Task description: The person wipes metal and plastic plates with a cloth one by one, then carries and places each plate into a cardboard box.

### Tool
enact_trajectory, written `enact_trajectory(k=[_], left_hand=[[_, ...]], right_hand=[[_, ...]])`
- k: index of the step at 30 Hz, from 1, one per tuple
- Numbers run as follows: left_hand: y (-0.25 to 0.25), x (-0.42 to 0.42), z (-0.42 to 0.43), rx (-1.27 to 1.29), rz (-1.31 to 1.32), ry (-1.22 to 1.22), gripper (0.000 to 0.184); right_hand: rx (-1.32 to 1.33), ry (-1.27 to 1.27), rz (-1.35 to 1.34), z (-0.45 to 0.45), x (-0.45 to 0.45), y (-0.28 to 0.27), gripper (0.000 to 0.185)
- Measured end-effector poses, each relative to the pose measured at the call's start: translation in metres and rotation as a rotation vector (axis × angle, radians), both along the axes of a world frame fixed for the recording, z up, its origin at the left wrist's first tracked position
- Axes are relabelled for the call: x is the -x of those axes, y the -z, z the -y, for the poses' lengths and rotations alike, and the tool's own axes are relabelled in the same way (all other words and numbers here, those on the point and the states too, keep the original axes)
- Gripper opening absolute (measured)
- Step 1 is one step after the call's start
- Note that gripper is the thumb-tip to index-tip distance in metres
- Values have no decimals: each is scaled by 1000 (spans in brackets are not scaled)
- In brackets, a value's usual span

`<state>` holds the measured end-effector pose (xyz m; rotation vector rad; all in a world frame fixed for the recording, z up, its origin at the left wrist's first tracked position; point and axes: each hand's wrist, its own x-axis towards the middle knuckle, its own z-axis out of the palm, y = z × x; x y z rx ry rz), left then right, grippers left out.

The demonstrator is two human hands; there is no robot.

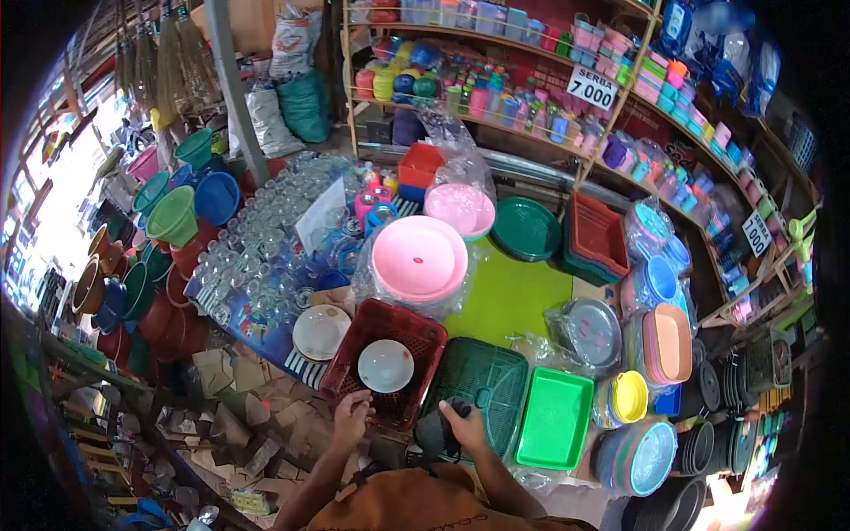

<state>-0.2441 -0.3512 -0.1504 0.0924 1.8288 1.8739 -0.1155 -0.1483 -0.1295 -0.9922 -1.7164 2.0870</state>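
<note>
My left hand (352, 419) is at the near edge of a dark red plastic basket (428, 332). Its fingers are curled together, and anything pinched in them is too small to make out. Inside that basket sits a white bowl (386, 365). My right hand (466, 430) grips a dark grey cloth (432, 434), bunched below the thumb and fingers. This cloth hangs in front of a dark green mesh basket (482, 376). Left of the red basket, white plates (321, 333) are stacked on the table edge.
Pink basins (420, 257) stand behind the red basket, and a bright green tray (555, 419) lies to the right. Clear glassware (266, 221) crowds the table's left side. Colourful shelves (496, 88) line the back. Flattened cardboard (257, 411) covers the floor at left.
</note>
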Motion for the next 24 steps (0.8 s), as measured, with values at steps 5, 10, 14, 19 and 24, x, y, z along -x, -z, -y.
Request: enact_trajectory(k=[5, 10, 14, 19, 24], left_hand=[[6, 26, -24, 58, -38, 62, 25], [16, 80, -52, 45, 27, 104, 24], [58, 162, -97, 118, -129, 82, 22], [62, 242, -161, 353, -264, -1, 35], [115, 285, -202, 242, -24, -136, 48]], right_hand=[[-28, 185, 104, -24, 12, 22, 35], [-112, 357, 159, -52, 56, 33, 42], [-408, 400, 155, -83, 110, 47, 47], [-551, 373, 249, -117, 184, 81, 53], [-554, 471, 356, -135, 234, 92, 50]])
